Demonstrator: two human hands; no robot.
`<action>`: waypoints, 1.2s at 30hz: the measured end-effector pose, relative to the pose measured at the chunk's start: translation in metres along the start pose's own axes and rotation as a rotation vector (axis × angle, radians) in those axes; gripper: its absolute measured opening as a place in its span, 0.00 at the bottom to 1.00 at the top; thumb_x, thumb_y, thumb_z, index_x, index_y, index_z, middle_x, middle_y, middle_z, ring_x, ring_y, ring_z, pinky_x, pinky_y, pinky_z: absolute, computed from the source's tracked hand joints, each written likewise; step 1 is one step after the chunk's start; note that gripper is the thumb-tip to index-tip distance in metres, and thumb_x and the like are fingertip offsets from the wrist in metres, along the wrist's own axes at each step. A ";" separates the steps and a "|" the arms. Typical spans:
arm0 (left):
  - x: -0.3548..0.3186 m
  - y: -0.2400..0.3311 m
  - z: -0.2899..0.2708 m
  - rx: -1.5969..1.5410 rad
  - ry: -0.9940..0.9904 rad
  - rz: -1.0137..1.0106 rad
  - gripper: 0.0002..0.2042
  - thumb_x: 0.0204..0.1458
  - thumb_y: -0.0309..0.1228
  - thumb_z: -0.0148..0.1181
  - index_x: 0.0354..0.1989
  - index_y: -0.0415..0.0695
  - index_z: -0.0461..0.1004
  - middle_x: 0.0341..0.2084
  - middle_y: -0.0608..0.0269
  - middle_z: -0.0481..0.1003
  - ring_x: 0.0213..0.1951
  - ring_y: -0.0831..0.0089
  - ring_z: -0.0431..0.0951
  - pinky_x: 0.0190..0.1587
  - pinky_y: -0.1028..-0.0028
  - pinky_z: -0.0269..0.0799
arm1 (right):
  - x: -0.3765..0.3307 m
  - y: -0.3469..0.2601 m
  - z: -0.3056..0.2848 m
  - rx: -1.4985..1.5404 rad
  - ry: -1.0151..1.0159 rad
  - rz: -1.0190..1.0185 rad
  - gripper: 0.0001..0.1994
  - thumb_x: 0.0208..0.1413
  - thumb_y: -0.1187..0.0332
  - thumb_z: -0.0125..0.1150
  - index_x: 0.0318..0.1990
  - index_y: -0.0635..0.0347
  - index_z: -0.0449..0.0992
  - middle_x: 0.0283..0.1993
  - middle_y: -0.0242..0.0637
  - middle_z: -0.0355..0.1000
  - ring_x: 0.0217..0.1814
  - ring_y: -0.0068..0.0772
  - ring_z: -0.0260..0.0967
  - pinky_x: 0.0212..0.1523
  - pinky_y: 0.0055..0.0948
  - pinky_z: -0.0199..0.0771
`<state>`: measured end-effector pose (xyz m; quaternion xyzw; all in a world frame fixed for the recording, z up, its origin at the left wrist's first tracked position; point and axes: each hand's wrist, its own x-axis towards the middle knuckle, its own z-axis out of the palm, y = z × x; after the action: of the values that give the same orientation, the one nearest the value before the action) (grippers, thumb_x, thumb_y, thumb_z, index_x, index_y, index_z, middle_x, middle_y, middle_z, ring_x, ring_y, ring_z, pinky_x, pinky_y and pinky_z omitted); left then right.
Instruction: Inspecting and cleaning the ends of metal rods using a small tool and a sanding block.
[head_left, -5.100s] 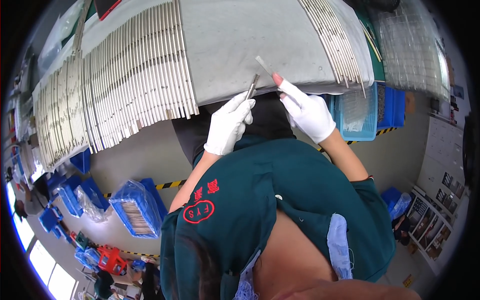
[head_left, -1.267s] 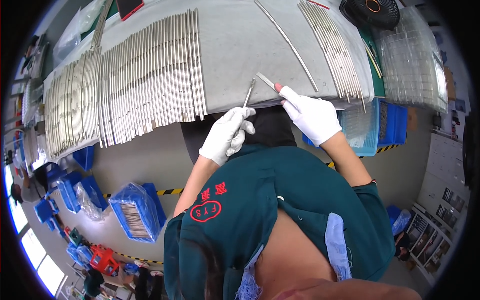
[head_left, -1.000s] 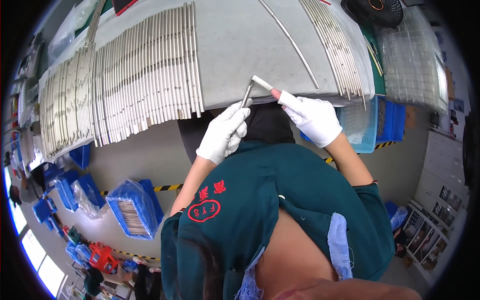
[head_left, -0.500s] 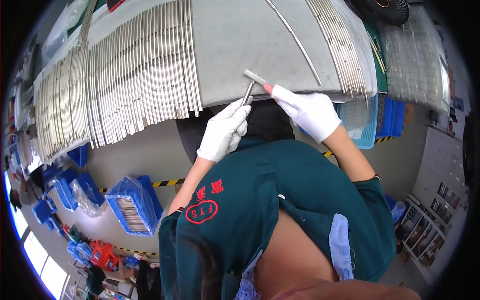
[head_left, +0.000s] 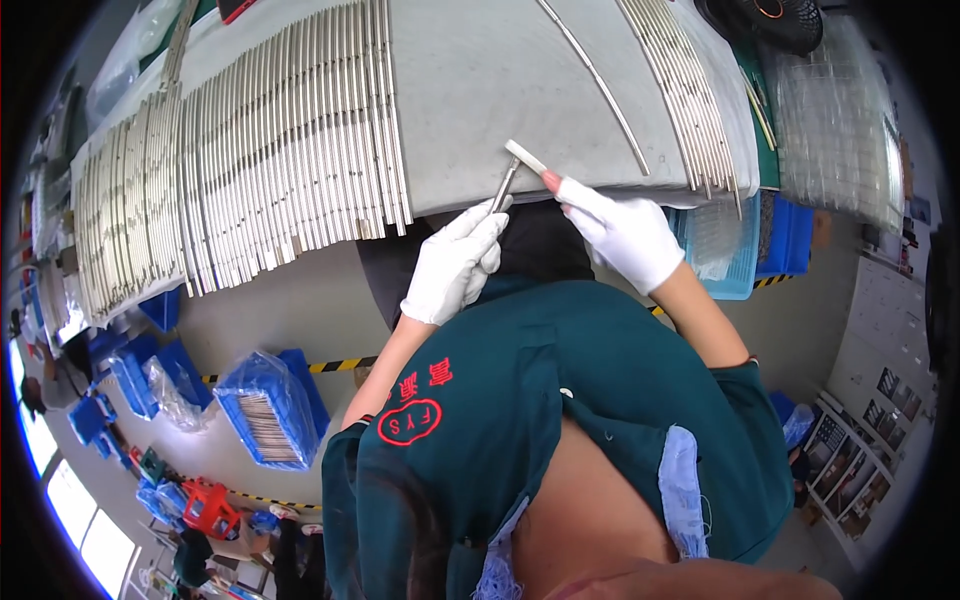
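Metal rod (head_left: 503, 188) over grey-covered table (head_left: 470, 90)

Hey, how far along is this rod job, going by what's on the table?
Looks done: a big row of metal rods fills the grey table at left. In hand: the left hand holds one short rod while the right hand puts a small white stick to its tip. Seemingly left: the smaller bunch at right.

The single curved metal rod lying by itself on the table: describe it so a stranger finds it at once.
Start at the grey table, between the big row of metal rods and the smaller bundle. The lone rod lies above the right hand, with bare cloth on both sides.
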<state>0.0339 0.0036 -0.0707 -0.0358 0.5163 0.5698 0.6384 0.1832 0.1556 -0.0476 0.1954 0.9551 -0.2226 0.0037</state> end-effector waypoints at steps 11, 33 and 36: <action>0.007 -0.008 -0.001 0.051 0.053 0.061 0.15 0.56 0.31 0.55 0.51 0.41 0.71 0.14 0.74 0.64 0.10 0.91 0.51 0.13 0.86 0.43 | -0.007 -0.001 -0.007 0.034 -0.010 0.057 0.13 0.57 0.58 0.51 0.50 0.27 0.70 0.11 0.31 0.63 0.10 0.35 0.63 0.12 0.30 0.62; 0.004 -0.007 0.000 0.047 -0.017 0.009 0.15 0.57 0.31 0.53 0.52 0.42 0.71 0.14 0.74 0.63 0.09 0.90 0.49 0.11 0.85 0.41 | 0.008 -0.007 0.001 0.326 -0.022 0.228 0.18 0.57 0.65 0.53 0.56 0.46 0.70 0.15 0.29 0.68 0.11 0.21 0.63 0.15 0.22 0.66; 0.003 -0.002 -0.001 0.074 -0.013 -0.006 0.15 0.58 0.31 0.52 0.52 0.43 0.71 0.13 0.74 0.62 0.08 0.89 0.49 0.10 0.84 0.40 | 0.010 -0.017 -0.002 0.689 0.010 0.465 0.19 0.58 0.67 0.54 0.58 0.45 0.69 0.13 0.29 0.65 0.11 0.16 0.62 0.17 0.20 0.65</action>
<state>0.0339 0.0040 -0.0743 -0.0102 0.5327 0.5489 0.6441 0.1674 0.1462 -0.0396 0.3967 0.7554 -0.5213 -0.0163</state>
